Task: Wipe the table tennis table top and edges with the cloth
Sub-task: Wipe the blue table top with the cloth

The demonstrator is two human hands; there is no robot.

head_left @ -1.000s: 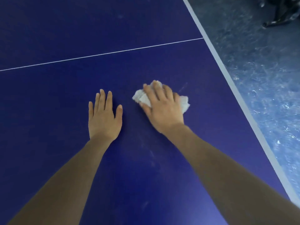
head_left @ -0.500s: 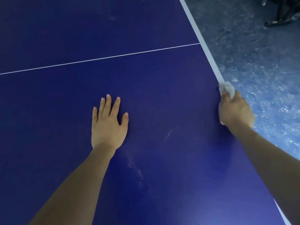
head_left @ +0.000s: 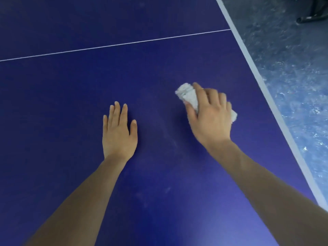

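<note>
My right hand (head_left: 211, 114) presses the bunched cloth (head_left: 188, 94) onto the table (head_left: 71, 103), fingers curled over it so it cannot slip, near the white edge line (head_left: 252, 64). My left hand (head_left: 119, 132) lies flat, fingers straight, holding nothing, bracing my lean.

There are two hands: the left hand (head_left: 119, 132) flat on the bench (head_left: 71, 107), and the right hand (head_left: 211, 115) on one white cloth (head_left: 186, 94). One bench shows, dark blue, with two white lines: one thin line (head_left: 115, 45) across its top and one broad line (head_left: 262, 86) along its right edge. Two bare forearms reach in from below, one floor (head_left: 292, 55) lies past the edge, and one dark object (head_left: 312, 18), too cut off to tell, sits at the top right corner.
</note>
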